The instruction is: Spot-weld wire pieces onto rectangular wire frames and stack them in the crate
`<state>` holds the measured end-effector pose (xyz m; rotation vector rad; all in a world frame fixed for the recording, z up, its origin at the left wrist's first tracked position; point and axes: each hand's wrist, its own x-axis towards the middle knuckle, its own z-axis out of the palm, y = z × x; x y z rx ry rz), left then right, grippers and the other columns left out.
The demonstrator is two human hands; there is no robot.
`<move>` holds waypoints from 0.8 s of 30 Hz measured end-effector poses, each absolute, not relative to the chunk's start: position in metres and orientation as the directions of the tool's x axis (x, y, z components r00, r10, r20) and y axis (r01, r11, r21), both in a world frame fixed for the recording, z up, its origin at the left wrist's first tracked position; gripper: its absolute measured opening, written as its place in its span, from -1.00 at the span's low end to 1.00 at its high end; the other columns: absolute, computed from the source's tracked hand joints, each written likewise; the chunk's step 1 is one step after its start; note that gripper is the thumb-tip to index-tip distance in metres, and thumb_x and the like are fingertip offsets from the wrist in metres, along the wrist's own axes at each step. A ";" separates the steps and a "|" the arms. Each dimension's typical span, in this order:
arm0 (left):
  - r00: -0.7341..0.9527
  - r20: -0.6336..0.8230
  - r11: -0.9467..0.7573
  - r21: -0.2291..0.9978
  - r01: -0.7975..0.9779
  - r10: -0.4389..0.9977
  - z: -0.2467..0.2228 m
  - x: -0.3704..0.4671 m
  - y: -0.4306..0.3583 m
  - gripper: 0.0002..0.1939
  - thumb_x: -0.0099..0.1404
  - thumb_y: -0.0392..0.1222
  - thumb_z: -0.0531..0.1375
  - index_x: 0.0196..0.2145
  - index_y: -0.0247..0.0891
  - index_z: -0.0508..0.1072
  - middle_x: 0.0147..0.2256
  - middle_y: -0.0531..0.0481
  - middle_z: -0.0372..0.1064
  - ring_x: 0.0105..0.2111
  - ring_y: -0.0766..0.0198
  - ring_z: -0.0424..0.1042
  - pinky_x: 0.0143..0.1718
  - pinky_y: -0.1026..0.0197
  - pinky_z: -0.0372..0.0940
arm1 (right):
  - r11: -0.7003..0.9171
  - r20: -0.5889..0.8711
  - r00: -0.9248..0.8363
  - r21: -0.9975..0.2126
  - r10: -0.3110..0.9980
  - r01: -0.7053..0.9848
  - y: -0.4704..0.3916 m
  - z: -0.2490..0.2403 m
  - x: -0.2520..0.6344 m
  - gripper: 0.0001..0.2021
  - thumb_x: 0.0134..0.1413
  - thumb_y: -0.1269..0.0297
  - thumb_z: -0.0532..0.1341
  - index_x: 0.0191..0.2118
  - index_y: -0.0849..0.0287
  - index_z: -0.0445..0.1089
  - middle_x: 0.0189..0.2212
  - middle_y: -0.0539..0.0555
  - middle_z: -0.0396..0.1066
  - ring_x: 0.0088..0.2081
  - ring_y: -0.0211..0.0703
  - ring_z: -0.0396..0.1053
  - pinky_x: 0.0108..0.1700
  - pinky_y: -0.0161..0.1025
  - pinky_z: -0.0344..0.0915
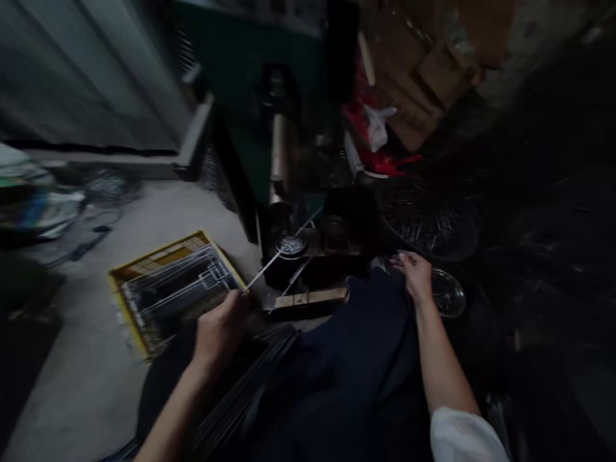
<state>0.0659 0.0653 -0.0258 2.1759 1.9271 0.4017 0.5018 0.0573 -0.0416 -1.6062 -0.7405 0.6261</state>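
My left hand (220, 328) is closed around one end of a thin metal rod (264, 272). The rod slants up and right, past a small round dish of metal bits (291, 245), to the machine's lower part. My right hand (414, 274) is by my knee with its fingertips pinched together; whatever they hold is too small and dark to make out. Beside that wrist stands a clear round bowl (447, 293) with small shiny pieces in it. Across my lap lies a bundle of thin dark rods (248, 382).
The dark green machine (226, 45) rises ahead. A yellow crate (126, 314) of bent wire frames stands on the floor at left. A wide basin (462, 247) of metal pieces sits at right, with cardboard boxes (404, 77) behind. A wooden strip (312, 298) runs below the machine.
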 end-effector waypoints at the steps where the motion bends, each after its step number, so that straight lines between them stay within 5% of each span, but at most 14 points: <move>1: 0.116 0.065 -0.130 0.301 0.945 0.991 -0.025 0.060 0.066 -0.86 0.36 -0.20 0.10 -0.33 -0.29 0.36 -0.53 0.08 0.34 -0.55 0.33 0.34 -0.48 0.28 0.18 | -0.048 -0.042 0.561 -0.999 0.827 -0.004 0.069 -0.040 0.462 -0.65 -0.10 0.06 0.35 -0.28 0.26 0.43 -0.42 0.13 0.53 -0.41 -0.13 0.54 -0.42 -0.31 0.44; 4: 0.155 0.068 -0.167 0.244 0.955 0.986 -0.026 0.066 0.073 -0.85 0.38 -0.24 0.02 -0.33 -0.26 0.33 -0.54 0.02 0.40 -0.53 0.24 0.41 -0.50 0.26 0.06 | -0.144 -0.204 0.249 -0.960 0.947 -0.240 0.091 -0.036 0.344 -0.64 -0.14 0.03 0.38 -0.37 0.22 0.36 -0.44 0.13 0.54 -0.45 -0.11 0.55 -0.49 -0.33 0.43; 8: 0.175 0.057 -0.183 0.222 0.958 0.983 -0.021 0.086 0.078 -0.77 0.42 -0.22 -0.09 -0.28 -0.25 0.33 -0.51 -0.07 0.47 -0.49 0.13 0.48 -0.52 0.22 0.03 | -0.185 -0.263 0.101 -0.859 0.959 -0.477 0.103 -0.032 0.248 -0.62 -0.12 0.02 0.38 -0.36 0.16 0.26 -0.43 0.07 0.54 -0.41 -0.13 0.56 -0.50 -0.37 0.42; 24: 0.191 0.043 -0.196 0.280 0.940 0.981 -0.018 0.106 0.098 -0.82 0.38 -0.33 -0.08 -0.23 -0.24 0.30 -0.40 -0.09 0.51 -0.37 0.12 0.53 -0.51 0.25 0.15 | -0.109 -0.254 0.197 -0.830 0.947 -0.546 0.119 -0.017 0.226 -0.67 -0.08 0.12 0.37 -0.33 0.18 0.27 -0.45 0.03 0.52 -0.43 -0.20 0.54 -0.45 -0.39 0.43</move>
